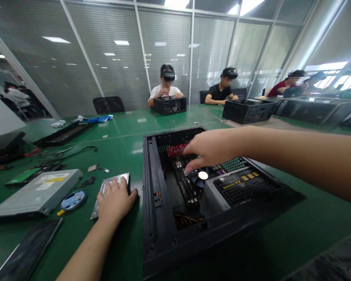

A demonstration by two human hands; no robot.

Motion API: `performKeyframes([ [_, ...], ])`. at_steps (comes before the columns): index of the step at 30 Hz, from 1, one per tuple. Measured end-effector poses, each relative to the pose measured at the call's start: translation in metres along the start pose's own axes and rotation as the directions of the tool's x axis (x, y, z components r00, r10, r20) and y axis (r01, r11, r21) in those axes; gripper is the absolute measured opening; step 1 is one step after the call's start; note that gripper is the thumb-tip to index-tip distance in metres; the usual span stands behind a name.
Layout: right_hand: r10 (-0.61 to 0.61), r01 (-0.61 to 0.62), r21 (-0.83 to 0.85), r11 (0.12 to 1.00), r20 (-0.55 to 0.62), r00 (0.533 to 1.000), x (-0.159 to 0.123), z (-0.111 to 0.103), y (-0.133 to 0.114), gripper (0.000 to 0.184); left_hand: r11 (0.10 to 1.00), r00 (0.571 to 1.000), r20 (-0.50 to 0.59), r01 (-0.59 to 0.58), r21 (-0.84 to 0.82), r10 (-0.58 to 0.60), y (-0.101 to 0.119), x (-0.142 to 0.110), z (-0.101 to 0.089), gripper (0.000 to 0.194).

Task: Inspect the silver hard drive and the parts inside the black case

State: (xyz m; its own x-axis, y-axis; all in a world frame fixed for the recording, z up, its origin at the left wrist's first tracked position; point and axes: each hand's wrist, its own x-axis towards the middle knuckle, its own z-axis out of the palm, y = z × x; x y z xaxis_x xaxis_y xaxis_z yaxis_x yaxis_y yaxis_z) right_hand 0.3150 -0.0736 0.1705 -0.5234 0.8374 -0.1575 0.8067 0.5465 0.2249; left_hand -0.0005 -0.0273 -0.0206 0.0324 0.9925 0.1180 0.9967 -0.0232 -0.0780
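My left hand [115, 201] lies over a silver hard drive [95, 210] on the green table, fingers spread across its top and thumb out to the right. An open black computer case [148, 203] lies on its side in front of me. Inside it are a motherboard [181, 179], a red expansion card [175, 150], a cooling fan [197, 177] and a power supply [236, 185]. Above the motherboard reaches my right hand [206, 150], thumb and fingers apart, close to the red card and fan. Nothing shows between them; some fingertips are hidden.
On the left are an optical drive [43, 191], a blue tape-like roll [73, 200], a smartphone [29, 249], loose cables [76, 154] and a black tray-like panel [66, 134]. Across the table, several people sit by other cases [170, 105], [247, 111].
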Motion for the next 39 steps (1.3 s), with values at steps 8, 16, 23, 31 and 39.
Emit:
performKeyframes([
  [8, -0.011, 0.015, 0.067, 0.998, -0.06, 0.998, -0.145, 0.037, -0.032, 0.099, 1.0, 1.0, -0.008, 0.021, 0.014, -0.021, 0.002, -0.001, 0.002, 0.065],
  [16, -0.016, 0.029, 0.044, 0.999, -0.268, 0.963, -0.129, 0.054, -0.025, 0.091, 0.999, 0.999, -0.006, 0.053, 0.005, -0.053, 0.004, -0.001, 0.001, 0.065],
  [23, 0.1, -0.087, 0.067, 0.994, -0.229, 0.968, -0.059, 0.058, 0.009, 0.096, 0.997, 0.997, 0.022, 0.078, -0.029, -0.077, 0.006, -0.003, -0.004, 0.068],
  [31, 0.222, -0.204, 0.094, 0.974, -0.27, 0.937, 0.09, 0.06, 0.06, 0.087, 0.997, 0.997, -0.037, 0.066, -0.049, -0.068, -0.001, 0.002, 0.014, 0.071],
  [39, 0.399, -0.345, 0.2, 0.917, -0.435, 0.807, 0.195, 0.074, 0.068, 0.057, 0.996, 0.996, -0.035, 0.075, -0.052, -0.076, -0.001, 0.002, 0.017, 0.073],
])
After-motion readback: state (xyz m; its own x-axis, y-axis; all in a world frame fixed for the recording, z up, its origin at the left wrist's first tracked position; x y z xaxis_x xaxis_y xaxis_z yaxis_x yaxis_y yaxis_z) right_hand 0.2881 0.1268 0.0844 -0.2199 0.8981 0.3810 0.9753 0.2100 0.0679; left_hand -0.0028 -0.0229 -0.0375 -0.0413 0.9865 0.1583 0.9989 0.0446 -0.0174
